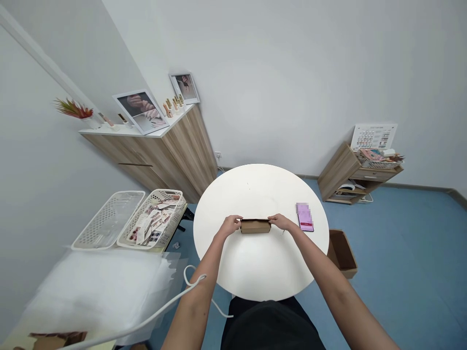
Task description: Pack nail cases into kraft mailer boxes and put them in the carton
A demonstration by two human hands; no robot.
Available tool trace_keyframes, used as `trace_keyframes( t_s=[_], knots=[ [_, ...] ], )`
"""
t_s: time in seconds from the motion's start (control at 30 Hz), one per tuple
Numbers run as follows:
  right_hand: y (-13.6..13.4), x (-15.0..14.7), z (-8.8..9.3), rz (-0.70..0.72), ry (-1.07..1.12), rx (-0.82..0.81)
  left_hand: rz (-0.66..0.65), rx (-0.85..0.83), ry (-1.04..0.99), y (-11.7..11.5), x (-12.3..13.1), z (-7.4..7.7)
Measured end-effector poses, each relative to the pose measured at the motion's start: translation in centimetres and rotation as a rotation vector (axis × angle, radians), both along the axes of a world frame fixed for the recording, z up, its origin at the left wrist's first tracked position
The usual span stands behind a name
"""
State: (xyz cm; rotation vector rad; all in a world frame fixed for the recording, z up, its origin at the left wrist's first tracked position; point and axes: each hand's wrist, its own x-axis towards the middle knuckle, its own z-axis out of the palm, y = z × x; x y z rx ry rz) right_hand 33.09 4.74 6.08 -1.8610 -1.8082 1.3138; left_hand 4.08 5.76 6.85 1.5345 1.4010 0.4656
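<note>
A small brown cardboard box (255, 227) lies lengthwise on the round white table (255, 272), with a dark gap along its far upper edge. At its left end, my left hand (230, 225) grips the corner with thumb and fingers. The far right corner is held by my right hand (280, 221) in a pinch. What is inside the box cannot be seen. To the right of my right hand lies a phone (305, 217) with a pink and purple screen, partly blurred.
An open cardboard carton (342, 253) stands on the floor right of the table. Left are white baskets (151, 219), one holding cards, and clear plastic bags (91, 287). A white cable (160, 311) crosses near my left forearm. Behind stand a wooden cabinet (175, 150) and small shelf (337, 172).
</note>
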Motion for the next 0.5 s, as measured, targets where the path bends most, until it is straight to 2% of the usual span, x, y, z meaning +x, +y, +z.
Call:
trace_keyframes(
  t_s=[0.17, 0.3, 0.5],
  knots=[
    [-0.3, -0.2, 0.1, -0.003, -0.028, -0.002, -0.027, 0.033, 0.017, 0.1, -0.3, -0.4],
    [-1.7, -0.5, -0.3, 0.0, -0.125, 0.018, -0.043, 0.085, 0.013, -1.7, -0.4, -1.3],
    [-5.0, -0.9, -1.6, 0.121, -0.233, 0.232, -0.057, 0.387, 0.146, -5.5, 0.1, -4.1]
  ],
)
